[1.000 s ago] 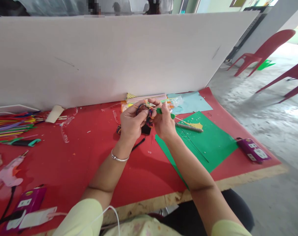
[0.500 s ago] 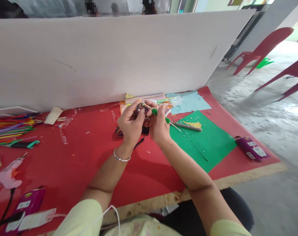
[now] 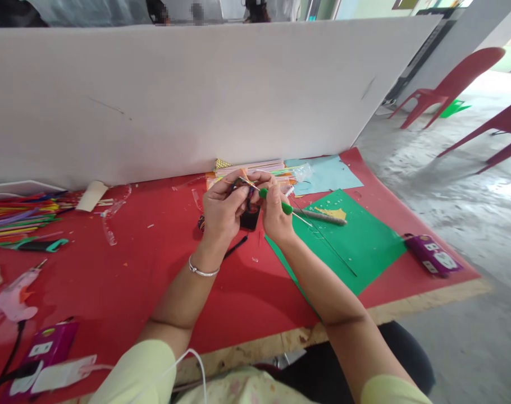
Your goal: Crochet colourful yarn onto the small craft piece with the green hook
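My left hand (image 3: 222, 212) is closed, its thumb and fingers pinching a small piece of dark multicoloured yarn work (image 3: 250, 193). In my right hand (image 3: 276, 216) is a crochet hook with a green handle (image 3: 286, 207), its metal shaft pointing up and left to the yarn work. The hook's tip sits at the yarn between both hands; the fingers partly hide it. Behind my left wrist, a ball of dark yarn (image 3: 201, 223) shows only at its edge. A black flat object (image 3: 250, 220) lies on the table below the hands.
A green sheet (image 3: 343, 252) bears a grey rod (image 3: 325, 217) and yellow scraps. Purple packs lie right (image 3: 432, 253) and lower left. Coloured pipe cleaners (image 3: 23, 221) and a pink glue gun (image 3: 15, 297) are at left. A white panel (image 3: 175, 101) stands along the table's back.
My left wrist has shifted slightly left and my right hand a little right. More of the black object now shows between them, and less of the yarn ball. Both grips remain.
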Demonstrator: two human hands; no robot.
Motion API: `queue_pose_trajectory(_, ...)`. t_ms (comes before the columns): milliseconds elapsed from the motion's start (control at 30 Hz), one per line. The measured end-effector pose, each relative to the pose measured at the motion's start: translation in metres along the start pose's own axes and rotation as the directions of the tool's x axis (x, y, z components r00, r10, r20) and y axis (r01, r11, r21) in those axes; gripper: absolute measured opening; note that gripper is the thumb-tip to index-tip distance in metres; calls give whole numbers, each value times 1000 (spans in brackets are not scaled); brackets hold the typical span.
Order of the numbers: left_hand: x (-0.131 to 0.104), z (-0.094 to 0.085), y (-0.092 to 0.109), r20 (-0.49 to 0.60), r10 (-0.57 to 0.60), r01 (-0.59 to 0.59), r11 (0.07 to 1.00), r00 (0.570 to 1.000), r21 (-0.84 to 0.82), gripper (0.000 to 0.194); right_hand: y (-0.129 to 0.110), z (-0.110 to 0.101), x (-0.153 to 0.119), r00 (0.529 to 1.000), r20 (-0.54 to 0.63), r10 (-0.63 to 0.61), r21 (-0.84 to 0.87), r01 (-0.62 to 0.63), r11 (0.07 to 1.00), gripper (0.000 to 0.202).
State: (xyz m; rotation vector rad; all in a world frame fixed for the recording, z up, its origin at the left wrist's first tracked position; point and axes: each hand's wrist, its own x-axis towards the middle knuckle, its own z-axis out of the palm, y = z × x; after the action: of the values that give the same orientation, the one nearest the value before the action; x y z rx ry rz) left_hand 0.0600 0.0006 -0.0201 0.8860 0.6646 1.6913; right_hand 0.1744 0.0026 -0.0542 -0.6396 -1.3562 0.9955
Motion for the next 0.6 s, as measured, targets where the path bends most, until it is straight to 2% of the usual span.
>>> queue_pose_trajectory(100, 0, -1, 5, 20, -9, 8, 1000, 1000, 7, 24, -3, 2, -1, 999, -47, -5, 42, 7, 999, 54)
queue_pose_trajectory(200, 1, -1, 7, 40, -31, 31, 999, 999, -7, 27, 0, 4, 1, 997, -71, 5, 98, 2, 995, 56)
queue_pose_trajectory(400, 6, -4, 6, 117, -41, 45, 998, 992, -34, 32, -2, 8, 9, 987, -57, 153, 303, -129, 944, 66)
queue_pose_trajectory(600, 8, -8, 9, 99, -95, 93, 996, 991, 15, 26, -12, 9, 12, 977, -62, 206, 379, -168, 910, 71)
